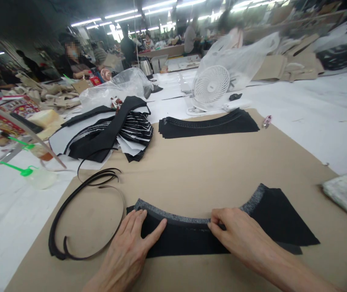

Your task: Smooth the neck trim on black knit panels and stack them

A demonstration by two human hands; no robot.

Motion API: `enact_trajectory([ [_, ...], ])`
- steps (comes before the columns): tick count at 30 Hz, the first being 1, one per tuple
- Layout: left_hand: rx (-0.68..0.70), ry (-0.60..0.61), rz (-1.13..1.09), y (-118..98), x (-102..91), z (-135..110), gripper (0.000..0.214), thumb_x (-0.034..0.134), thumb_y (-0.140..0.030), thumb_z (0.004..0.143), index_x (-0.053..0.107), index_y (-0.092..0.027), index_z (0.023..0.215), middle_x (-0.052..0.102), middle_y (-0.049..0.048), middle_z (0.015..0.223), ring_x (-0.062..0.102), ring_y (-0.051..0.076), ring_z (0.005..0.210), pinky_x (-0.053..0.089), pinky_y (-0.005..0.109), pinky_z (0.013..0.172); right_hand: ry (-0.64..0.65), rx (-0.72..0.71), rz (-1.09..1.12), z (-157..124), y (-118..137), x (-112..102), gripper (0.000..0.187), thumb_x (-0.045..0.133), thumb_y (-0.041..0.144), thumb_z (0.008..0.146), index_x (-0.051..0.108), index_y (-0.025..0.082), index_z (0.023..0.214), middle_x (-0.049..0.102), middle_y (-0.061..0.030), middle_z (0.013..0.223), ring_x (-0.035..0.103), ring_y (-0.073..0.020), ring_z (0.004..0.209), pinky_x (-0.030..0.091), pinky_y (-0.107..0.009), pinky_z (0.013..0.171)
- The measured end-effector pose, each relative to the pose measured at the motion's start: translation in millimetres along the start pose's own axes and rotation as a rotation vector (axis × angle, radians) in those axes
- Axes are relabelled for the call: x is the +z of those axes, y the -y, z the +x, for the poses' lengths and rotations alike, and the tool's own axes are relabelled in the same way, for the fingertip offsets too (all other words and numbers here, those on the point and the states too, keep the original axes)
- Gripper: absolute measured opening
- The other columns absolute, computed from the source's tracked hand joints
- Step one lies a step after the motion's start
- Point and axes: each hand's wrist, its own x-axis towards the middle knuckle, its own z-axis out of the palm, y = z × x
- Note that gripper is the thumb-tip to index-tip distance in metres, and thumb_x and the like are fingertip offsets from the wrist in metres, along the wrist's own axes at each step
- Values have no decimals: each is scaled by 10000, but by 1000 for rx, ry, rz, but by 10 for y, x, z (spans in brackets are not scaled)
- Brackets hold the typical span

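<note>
In front of me lies a curved black fabric piece [188, 241] with a speckled grey band [173, 214] along its concave top edge. A narrow black strip [178, 222] runs just below that band. My left hand [131, 239] rests flat on the left end of the piece, thumb spread from the fingers. Near the middle of the curve, my right hand [237, 229] pinches the strip between thumb and fingertips against the fabric. Its fingers partly hide what they grip. Another black layer [295, 247] shows under the right end.
Loose black strips [82, 186] lie coiled at left on the brown board [198, 162]. Beyond are a fanned pile of black pieces [109, 129], a stack of curved black pieces [208, 123] and a white fan [211, 85]. A green-spouted bottle [39, 176] stands left; people work behind.
</note>
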Motion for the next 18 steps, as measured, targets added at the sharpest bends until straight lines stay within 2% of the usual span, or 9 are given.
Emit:
enact_trajectory([
  [6, 0, 34, -25, -6, -34, 1, 846, 421, 8, 723, 228, -345, 1467, 427, 190, 1268, 456, 314, 1193, 480, 490, 936, 8, 2, -47, 3, 8, 31, 224, 437, 197, 846, 590, 212, 683, 676, -43, 718, 614, -193, 684, 255, -274, 557],
  [12, -21, 66, -28, -24, -77, 14, 881, 422, 18, 710, 201, -377, 1466, 436, 157, 1264, 444, 295, 1201, 476, 484, 948, 4, -14, -160, -13, 44, 71, 229, 405, 220, 878, 578, 211, 728, 690, -76, 753, 652, -254, 724, 251, -294, 554],
  [18, -70, 17, -99, -33, -88, 40, 807, 429, 28, 730, 342, -393, 1413, 439, 141, 1255, 447, 292, 1183, 486, 477, 927, -28, -32, -217, -39, 62, 103, 242, 387, 219, 907, 588, 221, 772, 694, -71, 756, 673, -286, 750, 253, -309, 553],
])
